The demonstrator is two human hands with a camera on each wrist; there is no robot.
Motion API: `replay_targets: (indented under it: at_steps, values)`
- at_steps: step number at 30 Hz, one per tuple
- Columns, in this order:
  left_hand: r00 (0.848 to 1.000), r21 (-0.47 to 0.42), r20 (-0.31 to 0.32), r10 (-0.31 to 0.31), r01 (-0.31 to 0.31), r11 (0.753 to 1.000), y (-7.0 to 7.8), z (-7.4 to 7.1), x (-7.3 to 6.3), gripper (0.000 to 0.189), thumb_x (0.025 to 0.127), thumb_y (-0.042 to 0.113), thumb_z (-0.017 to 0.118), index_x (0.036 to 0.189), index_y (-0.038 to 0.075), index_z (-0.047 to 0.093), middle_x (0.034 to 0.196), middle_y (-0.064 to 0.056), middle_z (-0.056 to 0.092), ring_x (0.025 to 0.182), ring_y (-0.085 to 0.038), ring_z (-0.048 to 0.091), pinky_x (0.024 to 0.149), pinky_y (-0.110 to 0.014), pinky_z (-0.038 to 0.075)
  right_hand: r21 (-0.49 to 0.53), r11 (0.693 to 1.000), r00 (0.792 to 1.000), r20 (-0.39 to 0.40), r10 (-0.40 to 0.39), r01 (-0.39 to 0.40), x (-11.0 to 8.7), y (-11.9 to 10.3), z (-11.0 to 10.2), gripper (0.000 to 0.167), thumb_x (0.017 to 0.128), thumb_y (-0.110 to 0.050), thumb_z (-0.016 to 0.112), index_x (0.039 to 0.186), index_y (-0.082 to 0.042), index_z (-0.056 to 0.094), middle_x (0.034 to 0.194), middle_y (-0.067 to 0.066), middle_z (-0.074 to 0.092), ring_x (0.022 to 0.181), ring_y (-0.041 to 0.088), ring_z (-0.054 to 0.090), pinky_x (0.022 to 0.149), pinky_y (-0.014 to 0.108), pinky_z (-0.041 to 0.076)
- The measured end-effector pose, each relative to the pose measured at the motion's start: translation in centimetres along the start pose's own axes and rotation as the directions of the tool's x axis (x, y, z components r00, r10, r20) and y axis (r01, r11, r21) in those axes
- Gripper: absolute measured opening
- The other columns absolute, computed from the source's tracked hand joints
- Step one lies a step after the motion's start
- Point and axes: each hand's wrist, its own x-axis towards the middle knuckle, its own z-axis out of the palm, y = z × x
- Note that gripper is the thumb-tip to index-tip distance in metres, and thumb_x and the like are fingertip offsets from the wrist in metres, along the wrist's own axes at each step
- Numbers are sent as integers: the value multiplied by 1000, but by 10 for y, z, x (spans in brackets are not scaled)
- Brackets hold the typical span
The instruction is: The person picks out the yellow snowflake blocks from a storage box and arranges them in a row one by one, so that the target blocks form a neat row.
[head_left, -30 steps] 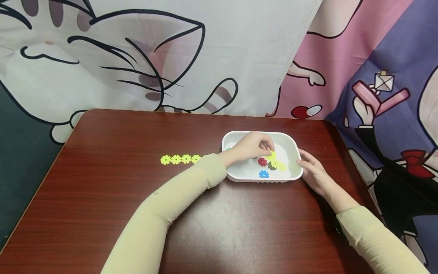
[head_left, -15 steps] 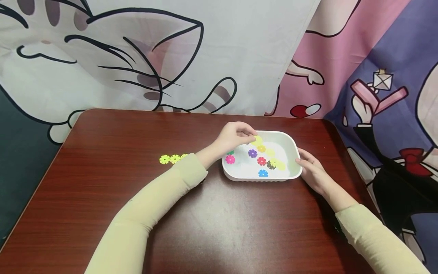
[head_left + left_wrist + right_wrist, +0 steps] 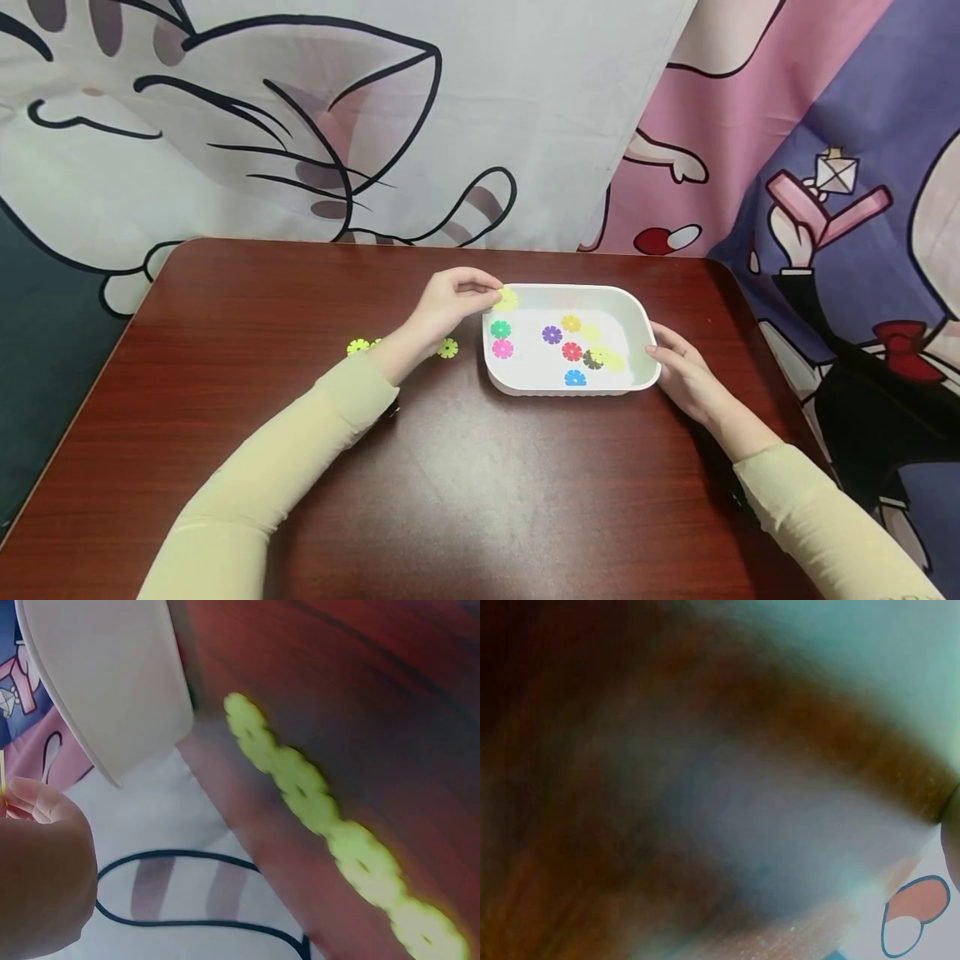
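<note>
My left hand pinches a yellow flower-shaped plastic disc by its edge, over the far left corner of a white tray. My right hand holds the tray's right end, thumb at the rim. Inside the tray lie flower discs: green, pink, purple, red, blue and several yellow. On the table, left of the tray, a row of yellow discs shows joined edge to edge in the left wrist view; my left forearm hides part of it in the head view.
The brown wooden table carries everything. Behind its far edge hangs a white curtain with a cat print, and a pink and blue printed cloth hangs at the right. The right wrist view is mostly blurred.
My left hand has picked the yellow disc out from among the pieces in the tray and moved left with it to the tray's corner. My right hand stays on the tray.
</note>
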Motion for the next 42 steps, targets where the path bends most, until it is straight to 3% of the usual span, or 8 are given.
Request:
replay_targets:
  at_steps: [4, 10, 18, 26, 32, 42]
  values:
    - [1000, 5, -5, -13, 13, 1000, 0, -16, -11, 23, 96, -1, 74, 116, -11, 72, 99, -4, 76, 84, -5, 72, 90, -35, 65, 4, 1000, 1000, 2, -2, 2, 0, 0, 0, 40, 108, 2, 41, 137, -17, 60, 131, -4, 67, 117, 5, 65, 98, 19, 55]
    - [999, 52, -8, -32, 33, 998, -3, -44, -25, 25, 96, 1, 73, 118, -12, 70, 92, 5, 76, 82, -4, 73, 84, -27, 64, 2, 1000, 1000, 8, -3, 3, 0, 0, 0, 39, 108, 2, 41, 138, -17, 59, 132, -5, 67, 118, 5, 65, 99, 18, 54]
    - [995, 101, -45, -84, 89, 991, -7, -81, -45, 28, 98, 5, 73, 120, -10, 69, 91, 12, 77, 82, -4, 76, 90, -36, 65, -11, 1000, 1000, 5, -5, 5, -1, 0, -1, 39, 109, 1, 41, 137, -18, 59, 131, -5, 67, 118, 5, 65, 99, 18, 54]
    - [990, 107, -99, -101, 111, 988, -13, -111, -63, 29, 99, 5, 72, 121, -12, 67, 87, 15, 76, 81, 0, 75, 86, -28, 64, -12, 1000, 1000, 3, -10, 10, 0, 1, 0, 39, 109, 2, 41, 138, -17, 58, 131, -5, 67, 119, 5, 64, 99, 18, 54]
    - [986, 127, -141, -88, 107, 986, -24, -134, -75, 23, 99, 7, 72, 117, -7, 71, 87, 16, 76, 80, -3, 74, 80, -23, 63, -12, 1000, 1000, -3, -9, 9, 0, 0, 1, 38, 109, 2, 41, 136, -17, 59, 131, -5, 67, 118, 4, 65, 99, 18, 54]
    - [979, 168, -176, -106, 136, 976, -38, -173, -92, 13, 99, 7, 73, 111, 3, 74, 86, 18, 77, 80, 3, 73, 80, -19, 62, -13, 1000, 1000, -13, 2, -2, 0, 0, 1, 38, 109, 1, 41, 136, -18, 60, 131, -5, 66, 117, 4, 66, 99, 18, 55]
